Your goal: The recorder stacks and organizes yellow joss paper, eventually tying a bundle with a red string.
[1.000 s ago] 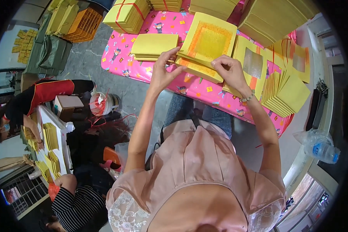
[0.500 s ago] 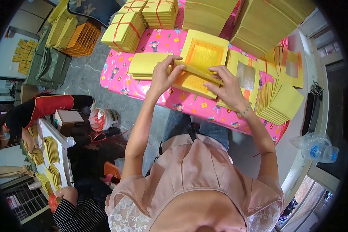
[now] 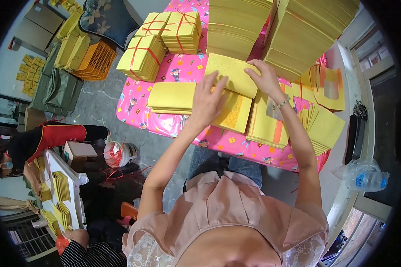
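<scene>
A yellow paper sheet point(image 3: 231, 74) is folded over on a stack of yellow paper point(image 3: 233, 116), whose near part shows an orange-printed border. My left hand point(image 3: 206, 101) lies on the fold's near left side with its fingers spread. At the far right corner of the folded sheet, my right hand point(image 3: 266, 79) touches the paper, thumb and forefinger apart. Left of the stack, beside my left hand, lies a pile of folded yellow paper point(image 3: 171, 96). To the right, another yellow stack point(image 3: 263, 124) bears a silvery patch and an orange strip, partly under my right wrist.
Red-tied yellow bundles point(image 3: 140, 55) stand far left on the pink patterned tablecloth point(image 3: 178, 69). Tall yellow paper stacks point(image 3: 238, 31) line its far side. Fanned yellow paper point(image 3: 324, 127) lies at the right. A co-worker in red and black point(image 3: 60, 140) handles yellow paper at a white table.
The raised flap has been folded away from me and now lies flat over the printed area. My left hand has moved right onto it; my right hand has moved to its far corner.
</scene>
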The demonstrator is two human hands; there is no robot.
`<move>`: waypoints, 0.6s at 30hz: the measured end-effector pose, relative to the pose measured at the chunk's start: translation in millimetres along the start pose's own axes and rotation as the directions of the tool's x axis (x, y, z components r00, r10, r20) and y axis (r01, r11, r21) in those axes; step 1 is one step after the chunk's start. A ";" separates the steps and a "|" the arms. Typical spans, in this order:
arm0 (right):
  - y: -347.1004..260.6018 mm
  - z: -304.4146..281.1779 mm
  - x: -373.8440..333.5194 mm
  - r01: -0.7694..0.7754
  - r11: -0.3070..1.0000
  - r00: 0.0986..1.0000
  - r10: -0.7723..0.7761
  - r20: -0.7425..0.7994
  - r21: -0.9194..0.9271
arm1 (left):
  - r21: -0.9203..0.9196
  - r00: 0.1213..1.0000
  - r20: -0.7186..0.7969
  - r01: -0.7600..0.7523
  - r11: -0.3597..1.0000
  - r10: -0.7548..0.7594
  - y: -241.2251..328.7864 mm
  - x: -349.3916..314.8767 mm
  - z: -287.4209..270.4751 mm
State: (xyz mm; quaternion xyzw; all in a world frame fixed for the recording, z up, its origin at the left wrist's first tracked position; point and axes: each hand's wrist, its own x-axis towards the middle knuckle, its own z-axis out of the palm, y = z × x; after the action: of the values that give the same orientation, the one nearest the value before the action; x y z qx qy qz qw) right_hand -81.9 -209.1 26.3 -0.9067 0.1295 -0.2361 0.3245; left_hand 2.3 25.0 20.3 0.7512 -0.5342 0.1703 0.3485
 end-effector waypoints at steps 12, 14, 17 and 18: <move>24.9 12.5 28.1 0.048 0.954 0.998 -0.031 0.062 -0.297 | 0.208 0.963 0.269 -0.030 0.978 -0.028 2.0 4.8 34.6; 23.5 14.1 31.8 0.072 0.942 0.997 -0.056 0.056 -0.328 | 0.228 0.956 0.289 -0.026 0.973 -0.042 1.6 4.6 36.5; 19.3 21.0 39.0 0.040 0.956 0.994 -0.009 0.105 -0.290 | 0.213 0.961 0.273 -0.026 0.977 -0.034 0.9 4.2 38.5; 17.8 23.1 41.6 0.029 0.970 0.988 0.009 0.154 -0.241 | 0.212 0.961 0.275 -0.027 0.977 -0.033 1.1 4.1 39.4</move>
State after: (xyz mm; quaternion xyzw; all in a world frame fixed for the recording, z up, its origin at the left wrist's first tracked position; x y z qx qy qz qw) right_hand -35.9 -226.5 13.4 -0.9558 0.1274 -0.1495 0.2189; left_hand -1.7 -5.7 -4.3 0.8015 -0.5550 0.1197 0.1878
